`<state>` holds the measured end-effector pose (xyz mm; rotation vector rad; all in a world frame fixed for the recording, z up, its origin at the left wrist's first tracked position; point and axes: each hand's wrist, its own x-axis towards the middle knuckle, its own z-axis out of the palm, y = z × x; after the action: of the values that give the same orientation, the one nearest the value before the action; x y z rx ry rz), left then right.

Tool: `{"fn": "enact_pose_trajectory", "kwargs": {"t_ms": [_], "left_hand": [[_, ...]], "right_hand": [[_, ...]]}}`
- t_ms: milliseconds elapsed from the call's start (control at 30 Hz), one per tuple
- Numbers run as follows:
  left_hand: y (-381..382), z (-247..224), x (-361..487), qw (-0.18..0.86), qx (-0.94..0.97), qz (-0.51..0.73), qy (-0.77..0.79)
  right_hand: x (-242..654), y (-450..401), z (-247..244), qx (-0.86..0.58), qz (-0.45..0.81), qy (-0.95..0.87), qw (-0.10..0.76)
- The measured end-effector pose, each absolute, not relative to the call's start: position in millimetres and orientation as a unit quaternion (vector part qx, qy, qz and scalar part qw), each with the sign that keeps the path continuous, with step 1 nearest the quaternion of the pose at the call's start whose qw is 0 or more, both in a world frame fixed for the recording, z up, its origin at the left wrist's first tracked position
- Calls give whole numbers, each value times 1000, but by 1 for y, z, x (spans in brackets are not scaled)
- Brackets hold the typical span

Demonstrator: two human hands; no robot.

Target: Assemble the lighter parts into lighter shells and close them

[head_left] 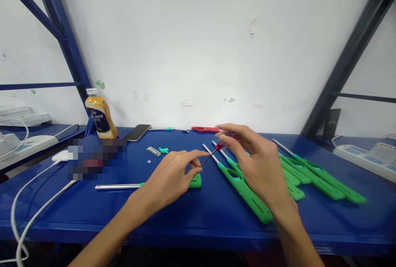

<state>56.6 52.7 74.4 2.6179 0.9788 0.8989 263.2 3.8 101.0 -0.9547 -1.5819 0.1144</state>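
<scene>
One slim screwdriver with a red handle and dark metal shaft (220,145) slants from our right hand (260,164), fingers pinched on its handle, down to our left hand (175,173), nearly closed beside its tip, perhaps for steadiness; whether it grips, we cannot tell. Beneath lies a green plastic lighter with silver tube (195,181), parallel to the glossy blue bench's (216,217) near edge.

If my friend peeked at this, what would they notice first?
Probably the green lighters, mostly spread on the right of the blue table. Next, near the middle, the right hand holding a red-handled screwdriver toward the left hand. A yellow bottle stands at the back left.
</scene>
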Motion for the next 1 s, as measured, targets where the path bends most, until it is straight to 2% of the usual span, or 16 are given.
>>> {"fn": "enact_pose_trajectory", "kwargs": {"t_ms": [433, 1000], "left_hand": [[59, 57, 63, 48, 908, 205, 363], [59, 57, 63, 67, 913, 197, 352]], "right_hand": [[252, 10, 91, -419, 25, -757, 500], [252, 12, 87, -425, 41, -760, 490]]}}
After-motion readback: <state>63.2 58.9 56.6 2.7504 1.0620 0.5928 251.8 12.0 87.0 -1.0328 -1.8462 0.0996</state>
